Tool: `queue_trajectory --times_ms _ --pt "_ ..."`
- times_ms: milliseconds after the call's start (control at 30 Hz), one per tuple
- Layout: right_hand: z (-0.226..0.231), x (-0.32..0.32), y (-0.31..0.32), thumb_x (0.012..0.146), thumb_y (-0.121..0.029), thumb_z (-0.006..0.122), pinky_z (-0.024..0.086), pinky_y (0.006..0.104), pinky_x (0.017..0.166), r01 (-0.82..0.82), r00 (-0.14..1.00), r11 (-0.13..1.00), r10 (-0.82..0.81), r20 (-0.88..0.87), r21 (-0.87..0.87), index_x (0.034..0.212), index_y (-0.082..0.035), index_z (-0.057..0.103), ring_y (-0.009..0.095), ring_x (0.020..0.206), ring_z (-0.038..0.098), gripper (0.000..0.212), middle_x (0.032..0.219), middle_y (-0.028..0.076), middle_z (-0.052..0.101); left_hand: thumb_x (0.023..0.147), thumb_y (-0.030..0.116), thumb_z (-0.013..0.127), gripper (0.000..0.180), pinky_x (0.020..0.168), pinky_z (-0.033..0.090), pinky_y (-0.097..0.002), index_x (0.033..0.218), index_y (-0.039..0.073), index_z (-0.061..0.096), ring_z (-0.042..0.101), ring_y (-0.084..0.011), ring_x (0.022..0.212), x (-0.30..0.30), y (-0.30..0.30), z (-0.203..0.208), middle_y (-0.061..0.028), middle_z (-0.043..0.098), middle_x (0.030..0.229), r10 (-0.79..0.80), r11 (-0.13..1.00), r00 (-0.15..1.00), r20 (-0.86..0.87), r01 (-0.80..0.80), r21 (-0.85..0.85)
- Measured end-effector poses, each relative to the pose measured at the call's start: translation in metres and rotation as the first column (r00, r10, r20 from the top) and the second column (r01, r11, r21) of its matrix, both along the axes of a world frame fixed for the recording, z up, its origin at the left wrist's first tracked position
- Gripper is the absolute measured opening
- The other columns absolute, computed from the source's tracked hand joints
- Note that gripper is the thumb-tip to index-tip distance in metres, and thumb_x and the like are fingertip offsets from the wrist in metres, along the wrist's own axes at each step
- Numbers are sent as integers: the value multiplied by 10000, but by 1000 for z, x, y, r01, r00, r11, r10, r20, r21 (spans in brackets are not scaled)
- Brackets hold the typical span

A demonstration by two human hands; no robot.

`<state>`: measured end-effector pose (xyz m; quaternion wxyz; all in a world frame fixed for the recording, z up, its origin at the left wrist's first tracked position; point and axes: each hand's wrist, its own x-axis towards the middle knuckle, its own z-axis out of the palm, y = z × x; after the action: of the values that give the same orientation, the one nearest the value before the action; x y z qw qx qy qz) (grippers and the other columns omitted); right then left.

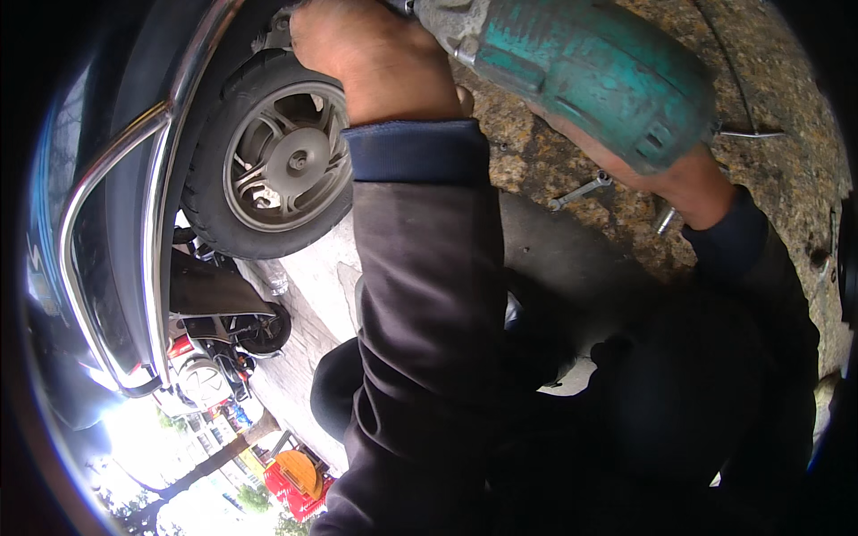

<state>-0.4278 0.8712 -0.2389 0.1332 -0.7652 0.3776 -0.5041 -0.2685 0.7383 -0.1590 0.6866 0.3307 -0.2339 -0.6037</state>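
Dark sleeve right up front — the left sleeve (429, 277) climbs the middle of the frame to a navy cuff (416, 150), and beyond it the left hand (375, 58) bends over at top centre, beside the drill's nose. Its fingertips are out of sight, so I can't tell whether that grip is clenched or loose.

Across the upper right, here's the green power drill (599, 71), scuffed and grimy, lying at a slant with its nose toward the left hand. Behind and below its body comes the right hand (617, 166), grasping it — the fingers themselves hidden by the casing.

Below the drill a wrench (581, 190) lies on the stained ground (527, 143), with a small metal tube (664, 221) near the right wrist and a thin bar (751, 134) farther right. Upper left, a spoked wheel (298, 161) stands beside a chrome rail (164, 196).
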Motion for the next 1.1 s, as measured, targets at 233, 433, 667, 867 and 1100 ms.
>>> queue_trajectory --times_ms 233,433,667,867,1100 --pt "-16 -13 2 862 -188 708 491 374 1002 -93 996 994 93 19 53 1301 -125 565 243 1215 558 466 1292 93 592 958 190 388 251 633 493 -321 831 49 553 574 -196 694 14 6 -13 -92 602 783 -344 895 939 -14 323 -306" --pt "-41 -70 63 810 -223 784 560 400 815 -182 909 753 -116 400 632 1134 -59 674 228 954 667 380 1062 101 703 975 132 462 270 592 505 -332 1177 -38 407 572 -178 669 -47 75 -79 -102 565 831 140 989 972 187 -145 11" --pt "-93 -108 144 704 -163 760 532 369 572 -555 398 444 -601 693 703 1080 11 583 224 629 619 451 783 90 618 938 151 591 336 780 480 -320 1188 -53 498 603 -193 889 -83 129 -202 -130 633 1058 -108 968 759 642 -67 242" --pt "-122 -128 176 694 -192 778 517 375 589 -620 137 451 -744 654 643 1131 30 565 219 615 589 534 759 86 608 854 259 604 260 671 525 -438 878 14 688 679 -335 712 -48 81 -258 -177 697 786 -258 954 37 965 -151 260" --pt "-131 -159 166 720 -162 772 495 371 614 -682 69 467 -724 686 562 1170 47 545 223 647 587 545 781 81 604 847 210 702 293 628 495 -314 1001 -34 647 620 -180 705 -75 56 -261 -77 666 826 -556 795 172 813 395 460"
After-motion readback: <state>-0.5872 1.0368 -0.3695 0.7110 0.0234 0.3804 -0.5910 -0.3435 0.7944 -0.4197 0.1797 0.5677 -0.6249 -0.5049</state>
